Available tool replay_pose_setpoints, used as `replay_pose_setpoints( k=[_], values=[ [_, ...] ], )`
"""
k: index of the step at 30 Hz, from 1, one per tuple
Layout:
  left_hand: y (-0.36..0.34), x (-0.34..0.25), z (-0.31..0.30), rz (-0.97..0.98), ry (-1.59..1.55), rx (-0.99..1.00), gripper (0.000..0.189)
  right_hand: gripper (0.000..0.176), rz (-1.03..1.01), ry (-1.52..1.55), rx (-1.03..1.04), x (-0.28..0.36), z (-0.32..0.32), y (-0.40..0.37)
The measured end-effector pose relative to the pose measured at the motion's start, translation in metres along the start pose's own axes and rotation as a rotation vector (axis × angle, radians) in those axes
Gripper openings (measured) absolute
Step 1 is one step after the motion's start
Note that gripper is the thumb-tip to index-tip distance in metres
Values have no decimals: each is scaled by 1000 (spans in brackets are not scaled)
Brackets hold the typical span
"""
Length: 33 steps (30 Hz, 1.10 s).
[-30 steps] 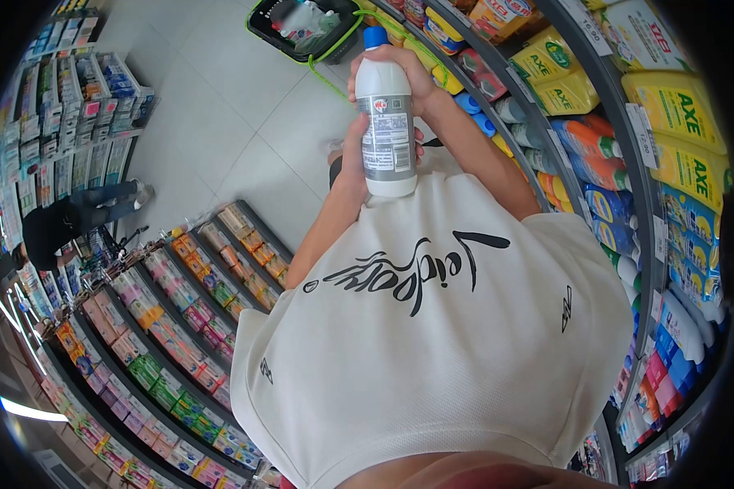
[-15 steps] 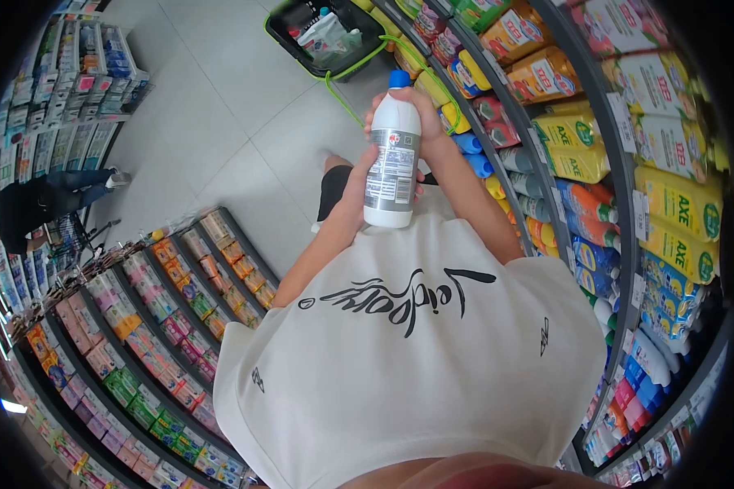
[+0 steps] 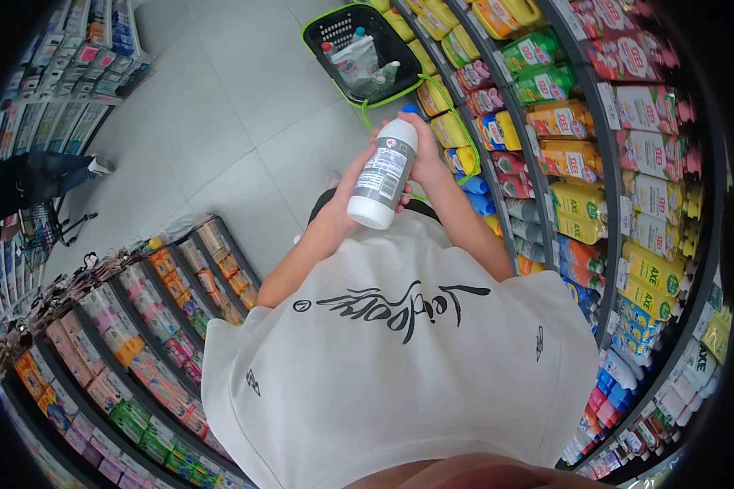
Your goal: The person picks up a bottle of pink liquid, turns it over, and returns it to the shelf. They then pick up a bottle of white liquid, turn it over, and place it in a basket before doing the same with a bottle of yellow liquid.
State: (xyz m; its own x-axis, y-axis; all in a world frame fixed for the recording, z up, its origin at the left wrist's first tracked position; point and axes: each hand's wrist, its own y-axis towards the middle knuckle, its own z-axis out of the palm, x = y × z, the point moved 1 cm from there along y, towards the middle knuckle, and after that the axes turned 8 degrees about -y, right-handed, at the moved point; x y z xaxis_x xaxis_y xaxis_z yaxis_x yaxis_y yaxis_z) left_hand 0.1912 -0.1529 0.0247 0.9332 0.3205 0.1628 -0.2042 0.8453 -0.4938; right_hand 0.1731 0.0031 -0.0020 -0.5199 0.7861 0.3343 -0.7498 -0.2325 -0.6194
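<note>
In the head view I hold a white bottle (image 3: 384, 173) with a grey printed label and a blue cap, out in front of my chest. It leans, with its cap end away from me and to the right. My left hand (image 3: 355, 175) is wrapped round its left side, the fingertips showing at the right edge. My right hand (image 3: 422, 147) grips the upper part near the cap (image 3: 410, 108). Just beyond the bottle a black shopping basket (image 3: 338, 69) with green rim and handles holds several items, among them a whitish pack (image 3: 355, 61).
Shelves of bottles and refill packs (image 3: 575, 208) run close along my right. Another shelf unit with small boxed packs (image 3: 151, 342) stands at lower left. Grey floor tiles (image 3: 228, 106) lie between. At far left is another person (image 3: 37, 191) beside a cart (image 3: 61, 224).
The bottle has tilted further, its base swinging left, and my hands moved with it. The basket now appears further right in view, and more of the right-hand shelves shows.
</note>
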Motion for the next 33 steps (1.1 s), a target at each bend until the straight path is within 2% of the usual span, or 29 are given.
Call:
replay_pose_setpoints(
  k=[4,9,11,13,15,16,17,19,20,24,26,30,33],
  values=[
    [-31,-50,0,26,26,82,69,35,-11,-51,20,-5,59,31],
    [-56,-90,-16,81,60,138,73,34,15,-18,76,-20,93,68],
    [-66,-104,-22,134,155,54,70,33,-12,-88,153,-25,104,83],
    [-68,-117,-32,191,250,-19,66,31,14,-69,147,-26,109,94],
    [-71,-134,-30,397,749,-313,55,29,42,-47,141,-27,112,111],
    [-73,-139,-28,540,847,-342,52,28,31,-132,98,-28,112,123],
    [-76,-147,-27,528,863,-347,52,28,17,-217,58,-25,118,131],
    [-78,-169,-23,658,1523,-623,59,26,-37,-296,16,-19,129,145],
    [-78,-181,-19,655,1581,-662,66,24,-82,-394,-29,-15,135,151],
    [-64,-236,-7,635,1633,-634,66,19,-222,-402,-42,5,153,187],
    [-50,-268,-7,744,1591,-545,66,16,-286,-438,-22,22,162,211],
    [-16,-333,22,737,1675,-533,67,16,-344,-448,-32,75,184,259],
    [1,-368,38,705,1624,-466,71,15,-425,-490,-58,103,195,281]
  ],
)
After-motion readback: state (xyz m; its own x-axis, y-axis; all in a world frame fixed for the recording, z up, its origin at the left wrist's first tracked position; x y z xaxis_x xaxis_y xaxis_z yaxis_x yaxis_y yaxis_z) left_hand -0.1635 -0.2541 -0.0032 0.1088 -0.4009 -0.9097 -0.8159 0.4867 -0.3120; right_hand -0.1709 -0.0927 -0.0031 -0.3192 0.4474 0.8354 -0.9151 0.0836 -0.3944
